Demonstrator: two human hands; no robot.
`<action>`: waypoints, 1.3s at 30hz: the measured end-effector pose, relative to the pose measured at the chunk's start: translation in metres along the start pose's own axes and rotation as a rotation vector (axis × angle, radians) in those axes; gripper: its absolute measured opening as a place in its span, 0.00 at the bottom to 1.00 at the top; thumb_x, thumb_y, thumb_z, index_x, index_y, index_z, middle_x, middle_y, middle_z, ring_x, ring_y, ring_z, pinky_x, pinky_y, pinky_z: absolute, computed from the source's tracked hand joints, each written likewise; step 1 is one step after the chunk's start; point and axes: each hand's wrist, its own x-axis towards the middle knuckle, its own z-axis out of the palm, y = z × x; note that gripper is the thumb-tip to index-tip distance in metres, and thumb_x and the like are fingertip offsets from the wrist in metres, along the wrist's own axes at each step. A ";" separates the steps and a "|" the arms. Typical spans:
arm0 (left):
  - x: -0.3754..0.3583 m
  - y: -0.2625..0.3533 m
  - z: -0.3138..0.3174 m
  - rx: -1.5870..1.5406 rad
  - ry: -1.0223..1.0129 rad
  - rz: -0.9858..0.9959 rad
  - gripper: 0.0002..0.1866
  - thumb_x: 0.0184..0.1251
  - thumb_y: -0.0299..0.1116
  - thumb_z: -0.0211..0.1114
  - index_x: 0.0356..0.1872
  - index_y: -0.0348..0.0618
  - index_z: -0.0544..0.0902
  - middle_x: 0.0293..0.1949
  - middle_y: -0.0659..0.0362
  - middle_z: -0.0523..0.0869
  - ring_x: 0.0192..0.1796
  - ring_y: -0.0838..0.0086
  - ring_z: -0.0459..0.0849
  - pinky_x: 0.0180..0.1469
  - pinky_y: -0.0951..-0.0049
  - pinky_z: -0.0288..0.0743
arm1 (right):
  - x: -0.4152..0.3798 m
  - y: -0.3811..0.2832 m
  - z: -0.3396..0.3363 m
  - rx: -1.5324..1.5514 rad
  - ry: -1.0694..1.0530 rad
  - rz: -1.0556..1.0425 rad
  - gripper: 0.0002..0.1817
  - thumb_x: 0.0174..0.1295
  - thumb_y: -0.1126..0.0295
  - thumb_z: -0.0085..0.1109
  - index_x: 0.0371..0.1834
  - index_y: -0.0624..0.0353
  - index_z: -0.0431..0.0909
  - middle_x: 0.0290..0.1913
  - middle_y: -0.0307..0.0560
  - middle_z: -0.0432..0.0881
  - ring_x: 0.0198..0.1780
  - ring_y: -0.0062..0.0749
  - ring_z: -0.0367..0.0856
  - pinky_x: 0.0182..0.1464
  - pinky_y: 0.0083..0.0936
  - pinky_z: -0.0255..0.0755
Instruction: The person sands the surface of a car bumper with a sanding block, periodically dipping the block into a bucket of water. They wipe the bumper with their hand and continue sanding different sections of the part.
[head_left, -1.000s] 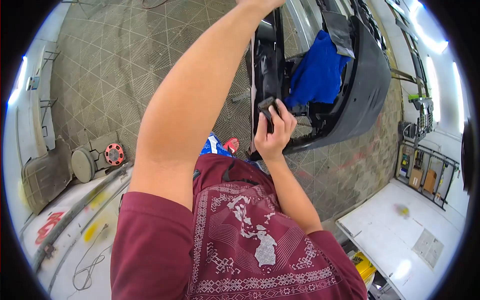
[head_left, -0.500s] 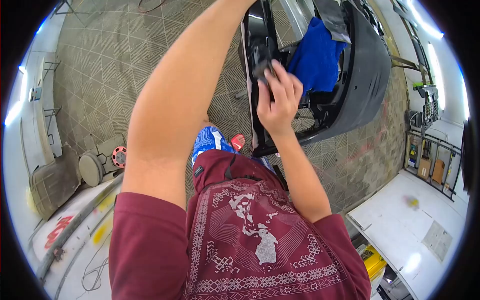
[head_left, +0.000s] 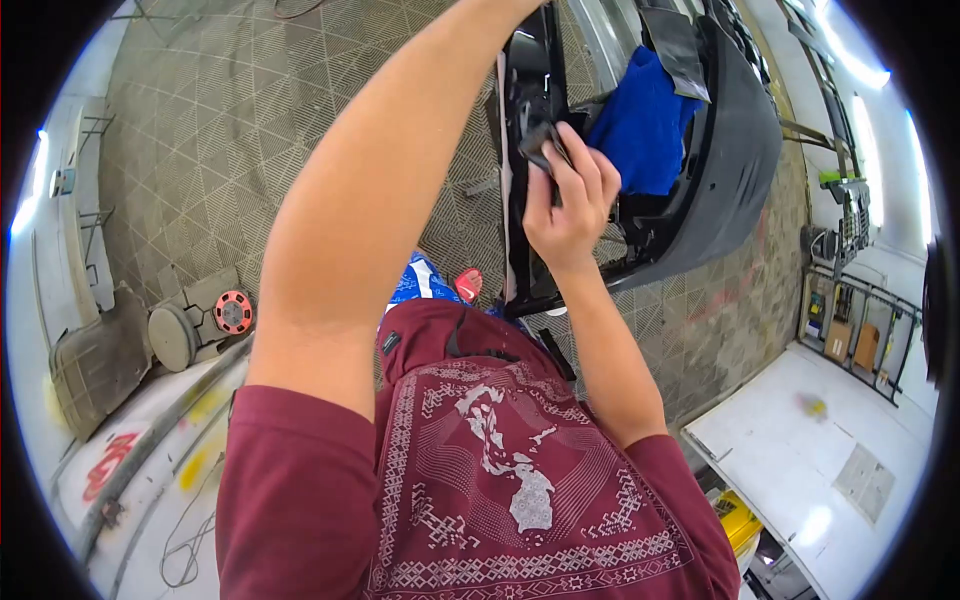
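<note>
My right hand has its fingers closed round a small dark pad, which rests on the glossy black strip along the near edge of a large car bumper. My left arm reaches up over the left side of that strip, and its hand is cut off by the top of the picture. A blue cloth hangs over the bumper just right of my right hand. Above the cloth lies a dark grey sheet.
Patterned floor surrounds the bumper. At the lower right is a white table with a grey patch, and a yellow item beneath it. A rack with cardboard stands at the right. An orange reel sits at the left.
The bumper, cloth and my right hand appear slightly further right and lower as the view shifts. The pad is still held against the black strip.
</note>
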 end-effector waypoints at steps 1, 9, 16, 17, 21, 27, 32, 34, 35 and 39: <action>-0.001 0.001 -0.003 -0.003 -0.001 0.008 0.29 0.63 0.35 0.68 0.67 0.40 0.84 0.88 0.43 0.56 0.69 0.40 0.83 0.72 0.45 0.77 | 0.004 -0.002 0.001 -0.002 -0.003 -0.004 0.16 0.59 0.78 0.74 0.51 0.60 0.89 0.66 0.50 0.88 0.58 0.48 0.82 0.65 0.41 0.72; -0.008 0.010 -0.010 -0.023 0.030 0.045 0.30 0.63 0.35 0.66 0.68 0.38 0.83 0.88 0.42 0.55 0.69 0.41 0.83 0.71 0.45 0.78 | -0.008 -0.005 -0.008 0.056 -0.078 -0.034 0.17 0.59 0.77 0.74 0.53 0.59 0.87 0.67 0.49 0.88 0.58 0.46 0.84 0.66 0.42 0.71; 0.000 0.001 0.000 0.038 -0.003 0.024 0.32 0.63 0.34 0.64 0.70 0.39 0.82 0.89 0.43 0.54 0.69 0.40 0.83 0.72 0.47 0.78 | -0.020 -0.006 -0.008 0.072 -0.071 -0.012 0.18 0.60 0.76 0.75 0.55 0.58 0.87 0.67 0.46 0.89 0.58 0.44 0.85 0.64 0.41 0.72; 0.002 -0.001 -0.001 0.033 -0.004 0.031 0.32 0.63 0.34 0.64 0.71 0.38 0.82 0.89 0.42 0.54 0.70 0.41 0.83 0.72 0.47 0.78 | -0.007 -0.010 -0.003 0.061 -0.050 0.018 0.19 0.61 0.75 0.75 0.56 0.58 0.87 0.67 0.45 0.89 0.58 0.44 0.85 0.64 0.40 0.72; -0.008 0.006 -0.006 0.015 0.027 0.060 0.32 0.62 0.33 0.64 0.71 0.37 0.82 0.89 0.42 0.54 0.70 0.40 0.83 0.73 0.47 0.77 | -0.055 -0.004 -0.017 0.093 -0.069 0.038 0.19 0.60 0.75 0.75 0.56 0.58 0.87 0.66 0.45 0.89 0.57 0.45 0.85 0.63 0.41 0.71; -0.001 0.003 -0.003 0.041 -0.011 0.054 0.33 0.62 0.33 0.64 0.72 0.37 0.81 0.88 0.41 0.54 0.71 0.40 0.82 0.73 0.47 0.76 | -0.009 -0.009 -0.009 0.052 -0.058 0.024 0.17 0.61 0.72 0.76 0.54 0.57 0.88 0.66 0.41 0.89 0.57 0.42 0.85 0.62 0.40 0.72; 0.004 -0.004 0.000 0.046 0.038 0.076 0.33 0.62 0.33 0.64 0.71 0.36 0.81 0.88 0.41 0.54 0.72 0.41 0.81 0.73 0.48 0.76 | -0.023 -0.007 -0.009 0.033 -0.043 0.022 0.17 0.60 0.74 0.76 0.54 0.57 0.88 0.66 0.42 0.89 0.58 0.42 0.84 0.63 0.39 0.71; -0.001 -0.002 -0.002 0.029 0.018 0.072 0.32 0.62 0.32 0.64 0.71 0.36 0.81 0.88 0.40 0.54 0.72 0.41 0.81 0.73 0.48 0.76 | 0.006 -0.014 0.002 0.000 -0.014 0.028 0.18 0.60 0.74 0.75 0.55 0.57 0.87 0.67 0.41 0.88 0.58 0.43 0.83 0.63 0.40 0.71; -0.003 0.000 -0.006 0.020 -0.017 0.052 0.32 0.63 0.32 0.64 0.70 0.35 0.81 0.88 0.40 0.54 0.72 0.41 0.81 0.74 0.48 0.76 | 0.000 -0.015 -0.001 -0.002 -0.024 0.035 0.18 0.60 0.75 0.75 0.55 0.57 0.87 0.67 0.42 0.88 0.59 0.43 0.83 0.63 0.40 0.71; 0.002 -0.009 0.001 0.010 0.041 0.089 0.31 0.64 0.32 0.64 0.70 0.35 0.81 0.88 0.39 0.54 0.74 0.41 0.80 0.73 0.48 0.76 | -0.094 -0.014 -0.042 0.035 -0.147 0.110 0.18 0.61 0.76 0.75 0.55 0.58 0.86 0.68 0.45 0.88 0.60 0.47 0.83 0.64 0.41 0.73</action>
